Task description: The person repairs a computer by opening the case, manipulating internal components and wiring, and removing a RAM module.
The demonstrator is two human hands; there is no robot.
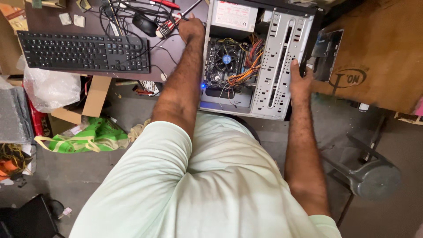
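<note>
Both hands are at an open computer case (264, 66) that lies on its side at the near edge of the worktop (176, 57), its near end overhanging toward the person. Left hand (191, 28) is clenched beside the case's left wall, knuckles up, on a red-handled tool (169, 26); how the fingers wrap it cannot be told. Right hand (300, 79) grasps the case's right edge, fingers curled over the perforated metal frame (277, 61).

Inside the case, orange and yellow cables (246, 66) crowd the middle over the board, with a fan (226, 58) to their left and a grey power supply (233, 15) at the far end.

Left of the left forearm, a black keyboard (83, 52) runs along the worktop's front edge, and a tangle of black cords with a mouse (144, 24) lies just behind it, close to the left hand. Right of the case, a black drive bay part (328, 53) leans against a brown cardboard box (379, 53), hemming the right hand in closely.

On the floor, a green bag (88, 136) and clear plastic wrap (50, 88) sit left, and a grey stool (374, 176) stands right.
</note>
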